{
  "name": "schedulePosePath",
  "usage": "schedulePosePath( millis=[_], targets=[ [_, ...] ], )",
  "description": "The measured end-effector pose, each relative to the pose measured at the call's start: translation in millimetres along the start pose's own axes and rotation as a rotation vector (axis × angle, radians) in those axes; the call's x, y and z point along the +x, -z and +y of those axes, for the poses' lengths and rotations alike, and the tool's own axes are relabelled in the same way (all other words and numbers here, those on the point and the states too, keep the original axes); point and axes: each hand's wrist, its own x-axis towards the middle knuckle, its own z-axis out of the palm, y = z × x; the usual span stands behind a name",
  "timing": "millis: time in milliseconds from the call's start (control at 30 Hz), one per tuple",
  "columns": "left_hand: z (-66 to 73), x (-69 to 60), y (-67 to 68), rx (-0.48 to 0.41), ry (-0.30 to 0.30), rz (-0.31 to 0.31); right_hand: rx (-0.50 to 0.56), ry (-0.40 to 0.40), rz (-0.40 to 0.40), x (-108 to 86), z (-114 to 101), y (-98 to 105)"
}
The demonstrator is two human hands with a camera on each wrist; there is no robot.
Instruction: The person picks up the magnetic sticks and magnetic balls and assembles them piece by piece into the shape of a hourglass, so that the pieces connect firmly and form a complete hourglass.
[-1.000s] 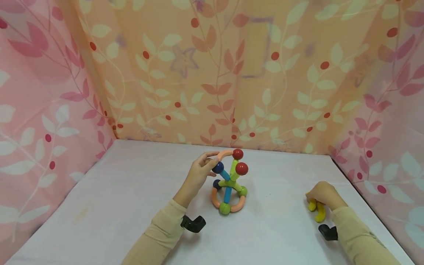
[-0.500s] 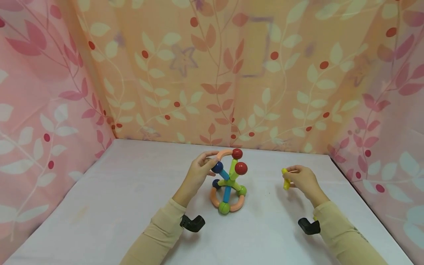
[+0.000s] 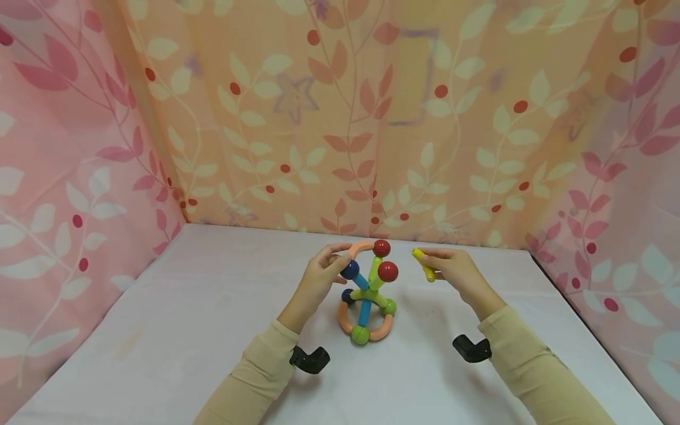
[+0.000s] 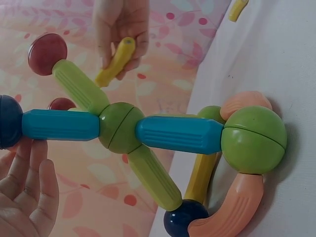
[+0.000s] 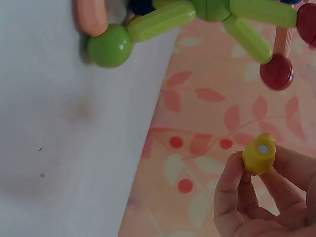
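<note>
A magnetic ball-and-rod structure (image 3: 365, 304) stands on the table, with green and blue rods, orange curved rods and red, green and dark blue balls. At its upper left, my left hand (image 3: 319, 274) holds it near the dark blue ball (image 3: 349, 270) and the end of the top orange curved rod (image 3: 363, 245). In the left wrist view, several fingers (image 4: 34, 182) show beside that ball. To the right, my right hand (image 3: 459, 271) pinches a yellow curved magnetic rod (image 3: 424, 264) in the air, apart from the red balls (image 3: 388, 271). The rod's end faces the right wrist camera.
Another yellow rod (image 4: 238, 10) lies on the white table at the upper edge of the left wrist view. My right forearm hides that spot in the head view. Patterned cloth (image 3: 340, 118) closes off the back and both sides.
My right hand has picked up a yellow curved rod from the table's right side and carried it left and up toward the structure. The left hand and structure stay in place.
</note>
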Motion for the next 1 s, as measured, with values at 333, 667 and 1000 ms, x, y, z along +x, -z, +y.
schedulePosePath(
  millis=[333,667,1000],
  targets=[
    [0.3,0.8,0.7,0.000,0.008,0.000,-0.009,0.031,0.008,8.8,-23,-12],
    [-1.4,1.0,0.4,-0.008,0.011,-0.009,0.009,0.024,-0.006,4.7,-31,-20],
    [0.7,-0.8,0.0,-0.003,0.008,-0.008,0.112,0.018,-0.110,3.7,-28,-13]
  ],
)
